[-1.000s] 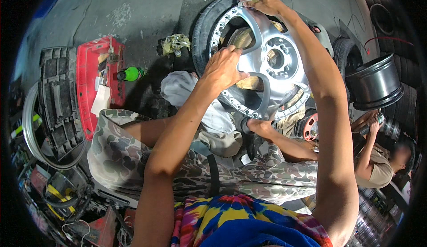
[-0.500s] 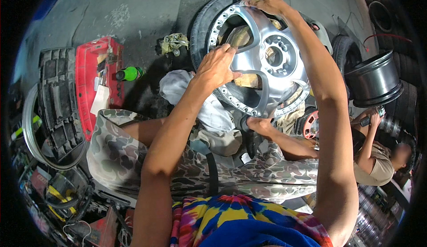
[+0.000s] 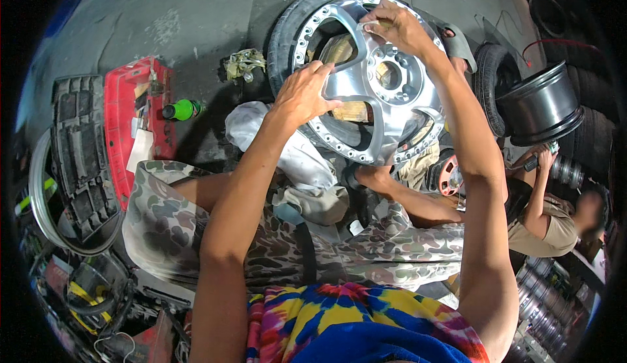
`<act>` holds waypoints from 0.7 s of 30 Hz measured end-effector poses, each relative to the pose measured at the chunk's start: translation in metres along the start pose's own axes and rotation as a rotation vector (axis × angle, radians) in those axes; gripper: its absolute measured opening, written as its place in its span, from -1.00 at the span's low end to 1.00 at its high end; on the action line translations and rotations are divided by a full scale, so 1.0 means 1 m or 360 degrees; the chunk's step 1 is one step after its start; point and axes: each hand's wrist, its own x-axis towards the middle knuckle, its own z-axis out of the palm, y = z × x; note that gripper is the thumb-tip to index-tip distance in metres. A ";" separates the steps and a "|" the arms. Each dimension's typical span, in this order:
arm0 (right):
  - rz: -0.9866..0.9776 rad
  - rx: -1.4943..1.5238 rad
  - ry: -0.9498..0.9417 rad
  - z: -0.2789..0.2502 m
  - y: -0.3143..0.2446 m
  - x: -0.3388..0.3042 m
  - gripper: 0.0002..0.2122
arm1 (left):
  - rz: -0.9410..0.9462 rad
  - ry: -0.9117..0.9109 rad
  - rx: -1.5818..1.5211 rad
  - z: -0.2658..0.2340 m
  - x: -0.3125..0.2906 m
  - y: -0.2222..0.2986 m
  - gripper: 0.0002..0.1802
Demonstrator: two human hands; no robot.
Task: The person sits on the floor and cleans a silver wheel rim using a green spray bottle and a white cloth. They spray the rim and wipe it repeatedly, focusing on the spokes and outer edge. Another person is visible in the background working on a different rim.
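A silver spoked wheel face (image 3: 358, 87), its outer edge lined with small bolt holes, lies over a black tyre (image 3: 279, 49). My left hand (image 3: 304, 94) wraps its thumb and fingers around the left spoke. Above the hub (image 3: 386, 75), my right hand (image 3: 397, 28) is closed in a pinch over the upper spoke. What its fingertips hold, if anything, is too small to make out. Yellowish material (image 3: 353, 111) shows through the gaps between the spokes. A white cloth (image 3: 297, 157) lies near the wheel's lower left side.
At left are a red tray (image 3: 117, 128) with tools, a green bottle (image 3: 182, 109) and a crumpled rag (image 3: 244, 65). To the right, a dark wheel barrel (image 3: 537, 105) sits by a tyre (image 3: 486, 79). A co-worker (image 3: 545, 222) sits at far right, hands on a tool.
My right hand has moved from the wheel's top edge inward along the spoke, towards the hub. My left hand keeps its hold on the left spoke. The view has shifted slightly.
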 end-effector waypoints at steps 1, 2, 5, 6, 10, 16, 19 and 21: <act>-0.0039 -0.0076 0.0046 0.002 -0.003 -0.008 -0.83 | 0.0010 0.0014 -0.0017 0.002 0.000 -0.002 -0.13; -0.0087 -0.0144 0.0095 0.004 -0.003 -0.015 -0.83 | 0.0038 0.0058 -0.0013 0.004 0.000 -0.004 -0.14; -0.0137 -0.0196 0.0200 0.010 0.000 -0.029 -0.82 | 0.0104 0.0157 0.0000 0.010 -0.001 -0.010 -0.17; -0.0130 -0.0188 0.0237 0.011 -0.001 -0.031 -0.81 | 0.0115 0.0167 0.0006 0.011 -0.001 -0.011 -0.17; 0.0111 0.0115 0.0332 0.017 -0.010 -0.023 -0.81 | 0.0136 0.0164 0.0060 0.012 -0.002 -0.012 -0.17; -0.0118 -0.0254 0.0381 0.022 -0.002 -0.035 -0.79 | 0.0071 0.0065 0.0105 0.007 -0.004 -0.005 -0.11; -0.0062 -0.0121 0.0377 0.028 -0.008 -0.054 -0.81 | 0.0066 0.0066 0.0056 0.009 -0.005 -0.008 -0.11; -0.0047 -0.0062 0.0393 0.030 -0.009 -0.061 -0.79 | 0.0073 0.0068 0.0065 0.010 -0.003 -0.007 -0.11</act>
